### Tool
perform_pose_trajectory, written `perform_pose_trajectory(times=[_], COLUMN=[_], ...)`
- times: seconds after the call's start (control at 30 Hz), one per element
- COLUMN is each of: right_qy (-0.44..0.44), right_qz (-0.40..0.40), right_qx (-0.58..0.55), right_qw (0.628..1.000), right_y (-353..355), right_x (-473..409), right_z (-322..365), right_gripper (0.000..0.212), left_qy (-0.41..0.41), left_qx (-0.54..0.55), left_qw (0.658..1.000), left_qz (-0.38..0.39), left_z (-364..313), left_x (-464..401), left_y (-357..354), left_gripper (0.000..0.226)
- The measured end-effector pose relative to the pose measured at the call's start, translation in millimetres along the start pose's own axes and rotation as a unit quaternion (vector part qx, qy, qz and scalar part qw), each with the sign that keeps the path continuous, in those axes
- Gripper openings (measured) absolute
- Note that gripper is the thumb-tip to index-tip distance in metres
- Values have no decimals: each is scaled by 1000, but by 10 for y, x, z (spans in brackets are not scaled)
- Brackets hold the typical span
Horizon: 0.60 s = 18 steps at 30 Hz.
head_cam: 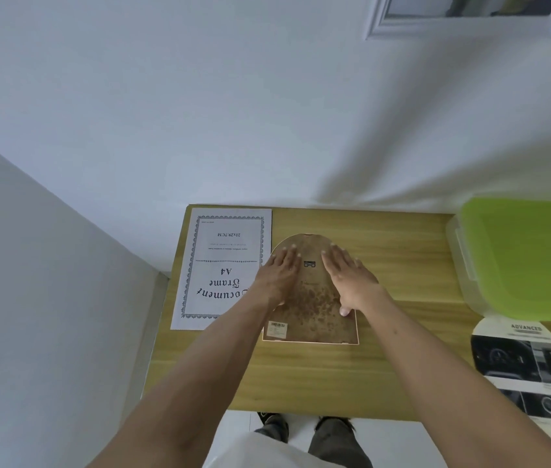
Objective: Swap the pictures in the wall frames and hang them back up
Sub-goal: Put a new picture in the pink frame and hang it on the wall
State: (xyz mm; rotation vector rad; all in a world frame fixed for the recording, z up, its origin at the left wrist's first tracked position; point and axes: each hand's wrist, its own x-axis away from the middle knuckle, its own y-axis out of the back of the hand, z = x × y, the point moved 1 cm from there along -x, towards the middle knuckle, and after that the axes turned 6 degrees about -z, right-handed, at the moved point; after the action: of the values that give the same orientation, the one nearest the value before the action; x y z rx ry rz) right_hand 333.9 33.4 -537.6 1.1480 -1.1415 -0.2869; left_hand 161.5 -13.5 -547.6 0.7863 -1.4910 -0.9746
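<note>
Frame back (311, 298): brown w/ darker mottled spots, white barcode sticker at corner. Insert sheet (225, 265): white w/ black lettering & ornate black border; table (335, 373) is yellowish wood grain. Bin lid (531, 258) lime green; car print (531, 366) mostly black on white.

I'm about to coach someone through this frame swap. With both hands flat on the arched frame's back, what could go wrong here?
1. The arched frame lies face down; pressing with the left hand and right hand might strain the glass, if there is any.
2. The arched car print overhangs the table edge and may slide off.
</note>
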Motion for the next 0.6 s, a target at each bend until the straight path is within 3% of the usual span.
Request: perform_pose_trajectory(times=[0.13,0.27,0.6], right_qy=[38,56,56], right_qz=[9,20,38], right_qx=[20,35,-4], right_qw=[999,998,998], right_y=[28,27,88], right_x=[-144,-205,-275], right_z=[-11,-20,-119], right_gripper=[150,151,158], left_qy=[-3,-8,-40], left_qx=[6,9,28], left_qw=[1000,999,996], left_qz=[9,31,73], left_z=[44,121,225], left_x=[-127,-201,-218], left_y=[13,15,200], left_gripper=[119,144,151])
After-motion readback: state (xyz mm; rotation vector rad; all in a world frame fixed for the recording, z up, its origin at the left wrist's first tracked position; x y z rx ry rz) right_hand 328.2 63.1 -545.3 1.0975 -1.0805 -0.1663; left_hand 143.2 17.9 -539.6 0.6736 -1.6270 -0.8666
